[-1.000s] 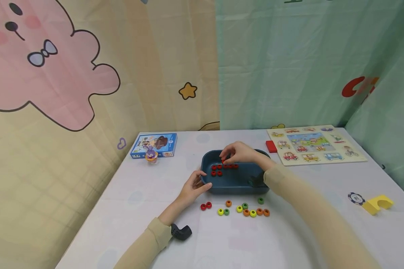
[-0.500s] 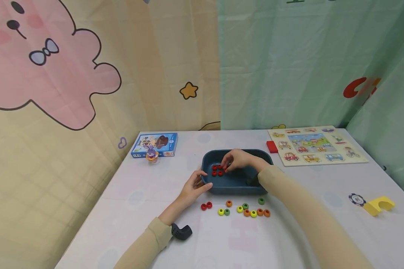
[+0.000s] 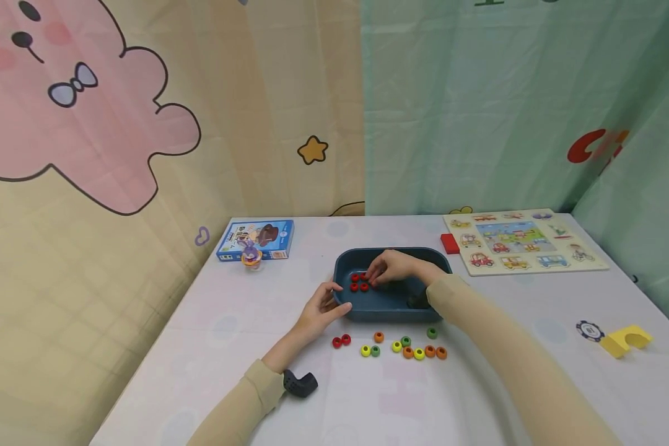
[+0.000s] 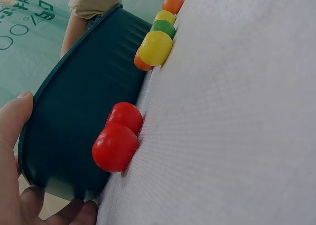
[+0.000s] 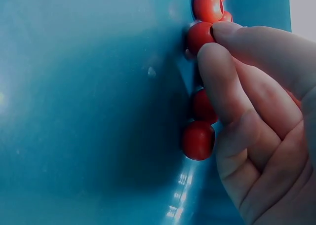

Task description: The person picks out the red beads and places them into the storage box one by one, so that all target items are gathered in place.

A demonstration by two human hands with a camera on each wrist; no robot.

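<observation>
My left hand (image 3: 316, 311) grips the left end of a dark teal tray (image 3: 393, 316), thumb and fingers at its rim, as the left wrist view also shows. Inside the tray, my right hand (image 3: 394, 266) pinches a red bead (image 5: 199, 37) between thumb and index finger, low over the tray floor. Several other red beads lie there: one red bead (image 5: 198, 140) sits in a line beside my fingers, and another red bead (image 3: 354, 287) is near the left wall. My right hand hides some of them in the head view.
On the table before the tray lie two red beads (image 3: 337, 342) and several orange, yellow and green beads (image 3: 419, 354). A blue box (image 3: 256, 238) and small figurine (image 3: 251, 255) stand back left. Right are a picture puzzle board (image 3: 513, 241), red block (image 3: 449, 243), yellow arch block (image 3: 624, 339) and round chip (image 3: 590, 330).
My right hand has moved down from the tray's far side toward its middle, lowering the red bead to the row on the floor. My left hand has stayed on the rim.
</observation>
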